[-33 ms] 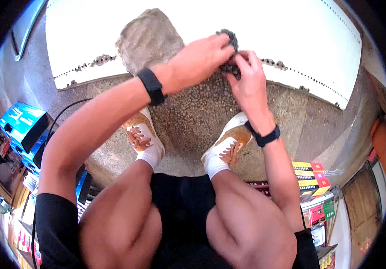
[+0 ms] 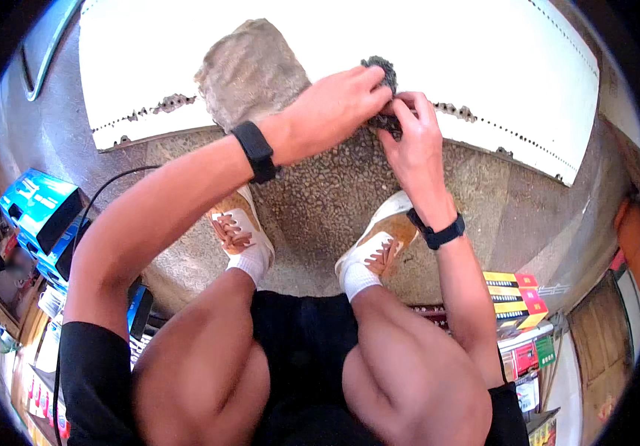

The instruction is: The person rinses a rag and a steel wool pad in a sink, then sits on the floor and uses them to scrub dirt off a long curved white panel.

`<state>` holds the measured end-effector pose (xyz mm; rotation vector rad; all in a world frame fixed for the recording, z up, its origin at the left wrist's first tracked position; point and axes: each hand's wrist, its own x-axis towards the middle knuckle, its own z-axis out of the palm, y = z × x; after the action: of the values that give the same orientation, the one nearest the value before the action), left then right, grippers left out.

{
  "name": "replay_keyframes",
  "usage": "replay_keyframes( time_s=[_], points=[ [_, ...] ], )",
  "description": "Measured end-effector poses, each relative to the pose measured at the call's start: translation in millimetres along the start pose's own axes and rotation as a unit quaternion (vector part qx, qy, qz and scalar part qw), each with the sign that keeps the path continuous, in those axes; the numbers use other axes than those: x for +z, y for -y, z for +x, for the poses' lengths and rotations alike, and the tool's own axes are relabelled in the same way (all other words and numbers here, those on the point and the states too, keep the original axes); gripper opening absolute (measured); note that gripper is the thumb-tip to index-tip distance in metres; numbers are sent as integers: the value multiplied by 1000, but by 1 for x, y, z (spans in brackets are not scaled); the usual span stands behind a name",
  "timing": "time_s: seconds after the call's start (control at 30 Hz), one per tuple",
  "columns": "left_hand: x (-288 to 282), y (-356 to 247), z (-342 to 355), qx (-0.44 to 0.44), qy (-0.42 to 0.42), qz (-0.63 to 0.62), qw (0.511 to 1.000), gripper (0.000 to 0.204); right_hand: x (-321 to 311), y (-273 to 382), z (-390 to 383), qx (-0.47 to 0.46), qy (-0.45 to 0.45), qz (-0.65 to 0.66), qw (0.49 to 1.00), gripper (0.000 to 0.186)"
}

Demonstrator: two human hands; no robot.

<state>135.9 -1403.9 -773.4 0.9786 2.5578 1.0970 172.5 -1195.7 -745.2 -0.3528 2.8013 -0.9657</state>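
Note:
A dark grey-green fuzzy wad (image 2: 388,72), much like a scouring pad, is gripped by both my hands over the near edge of a white panel (image 2: 483,59). My left hand (image 2: 338,104) reaches across from the left, its fingers closed on the upper part of the wad. Lower down and to the right, my right hand (image 2: 415,141) pinches the wad's lower end with thumb and fingers. Fingers cover much of the wad's middle. Beside my left wrist a crumpled grey-brown cloth (image 2: 249,74) lies on the panel, partly behind my forearm.
Rusty holes (image 2: 175,102) and small perforations run along the panel's near edge. My shoes (image 2: 242,230) stand on the worn speckled floor (image 2: 320,193). Blue boxes (image 2: 41,204) are stacked at left, yellow and red boxes (image 2: 513,301) at right. A black cable (image 2: 104,186) hangs at left.
The panel, cloth and both hands sit slightly lower in the picture. Both hands keep their hold on the wad.

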Motion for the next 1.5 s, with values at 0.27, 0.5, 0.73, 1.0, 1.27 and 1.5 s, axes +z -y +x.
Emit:
replay_keyframes(
  time_s=[0.27,0.5,0.73,1.0,1.27,1.5],
  points=[
    [0,4,7,10,6,-10,1000,44,-2,-1,4,5,3,-15,1000,38],
    [3,6,6,7,9,3,1000,49,-4,3,8,5,0,-27,1000,39],
    [-2,7,14,-7,-5,2,1000,59,-5,-5,24,-8,-32,-48,998,41],
    [-1,-4,8,-32,5,-25,999,52,-11,-2,23,-8,10,-42,999,41],
    [2,3,29,-35,-35,-21,999,48,-17,-16,37,-1,16,-39,999,40],
    [19,-7,35,-10,-34,-21,999,48,-26,-25,27,16,67,-47,997,51]
  ],
)
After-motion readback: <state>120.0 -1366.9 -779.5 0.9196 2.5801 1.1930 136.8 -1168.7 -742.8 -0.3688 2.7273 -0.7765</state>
